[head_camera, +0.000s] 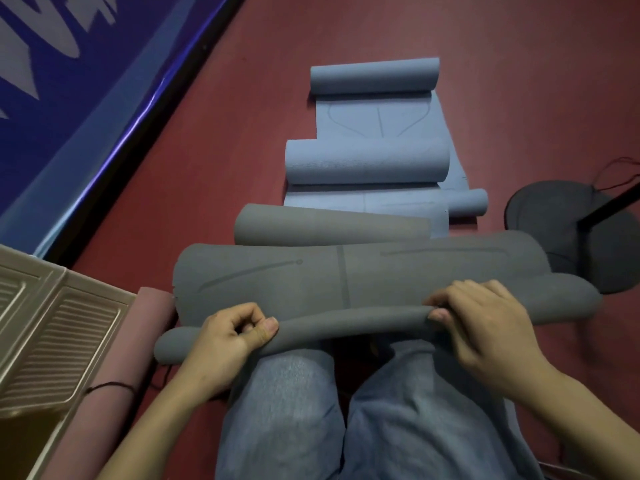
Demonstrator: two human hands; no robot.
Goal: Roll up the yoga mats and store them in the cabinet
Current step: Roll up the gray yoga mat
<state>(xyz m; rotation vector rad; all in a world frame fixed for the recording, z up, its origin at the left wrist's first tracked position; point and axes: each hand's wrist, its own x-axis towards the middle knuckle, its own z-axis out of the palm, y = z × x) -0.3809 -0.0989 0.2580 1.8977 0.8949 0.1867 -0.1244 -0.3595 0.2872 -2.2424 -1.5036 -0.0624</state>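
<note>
Looks like a gym or fitness studio: dark red sports floor (pixel 242 116), blue padded wall banner (pixel 69 81) with white graphics along the edge, several grey and blue yoga mats (pixel 367 164) part-rolled on the floor, beige louvred cabinet door (pixel 52 334) at left.

Nearest mat (pixel 346 282) lies across the knees (pixel 346 393), other mats (pixel 367 164) behind, cabinet (pixel 52 327) left

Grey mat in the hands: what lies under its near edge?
Under the grey mat, the person's jeans-clad knees show beneath the rolled edge. The floor beneath the mat's spread part is covered.
</note>
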